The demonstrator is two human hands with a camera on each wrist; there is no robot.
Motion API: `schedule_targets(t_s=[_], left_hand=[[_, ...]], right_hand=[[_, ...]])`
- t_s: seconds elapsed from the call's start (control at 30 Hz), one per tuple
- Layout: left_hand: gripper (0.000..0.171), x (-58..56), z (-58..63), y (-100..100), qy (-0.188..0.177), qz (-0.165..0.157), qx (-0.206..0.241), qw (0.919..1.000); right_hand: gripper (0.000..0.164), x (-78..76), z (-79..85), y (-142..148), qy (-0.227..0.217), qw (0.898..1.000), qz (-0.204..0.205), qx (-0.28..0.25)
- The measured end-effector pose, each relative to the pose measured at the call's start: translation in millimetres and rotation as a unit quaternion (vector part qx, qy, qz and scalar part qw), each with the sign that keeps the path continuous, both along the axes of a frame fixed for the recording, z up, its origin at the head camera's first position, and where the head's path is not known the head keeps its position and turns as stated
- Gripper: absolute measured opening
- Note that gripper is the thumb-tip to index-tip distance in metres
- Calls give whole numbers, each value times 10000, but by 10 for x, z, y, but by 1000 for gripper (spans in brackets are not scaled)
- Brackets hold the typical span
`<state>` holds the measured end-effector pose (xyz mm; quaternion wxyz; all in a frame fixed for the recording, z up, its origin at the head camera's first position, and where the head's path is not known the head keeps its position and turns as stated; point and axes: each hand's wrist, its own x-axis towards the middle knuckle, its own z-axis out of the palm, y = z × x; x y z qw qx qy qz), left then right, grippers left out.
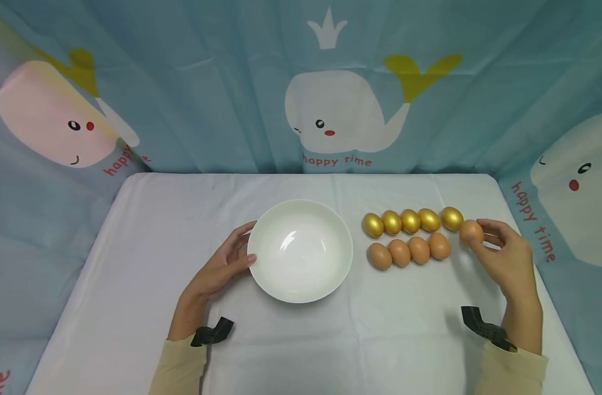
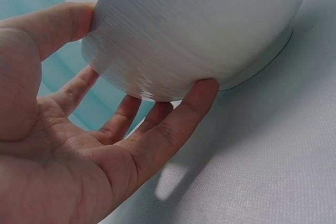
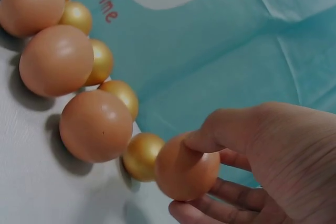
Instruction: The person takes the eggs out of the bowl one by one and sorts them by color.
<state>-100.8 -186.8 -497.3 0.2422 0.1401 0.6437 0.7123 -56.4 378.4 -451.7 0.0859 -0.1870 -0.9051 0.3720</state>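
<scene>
A large white bowl (image 1: 301, 258) stands on the table, its inside bare and glossy. My left hand (image 1: 226, 260) holds it at the left side, thumb at the rim and fingertips against the outer wall (image 2: 210, 30). Over on the right, my right hand (image 1: 505, 252) pinches a brown egg (image 1: 471, 233) between thumb and fingers. In the right wrist view this egg (image 3: 184, 174) overlaps the end gold egg (image 3: 143, 156) and is raised off the cloth. Several brown eggs (image 1: 419, 250) lie in a row, with a row of gold eggs (image 1: 410, 220) behind them.
A white cloth (image 1: 399, 340) covers the table. Blue curtains (image 1: 221, 109) printed with whales hang along the back and both sides. Each wrist wears a black strap (image 1: 488, 329). The egg rows lie between the bowl and my right hand.
</scene>
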Motion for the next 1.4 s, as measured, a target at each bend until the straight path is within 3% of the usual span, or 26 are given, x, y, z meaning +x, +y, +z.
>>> schedule_targets(t_s=[0.37, 1.4], left_hand=[[74, 31, -28, -20, 10, 34, -22, 10000], [75, -44, -43, 18, -28, 87, -83, 9999]], right_hand=[[74, 20, -67, 9, -954, 9937, 486, 333], [72, -37, -125, -27, -1387, 9852, 916, 413]])
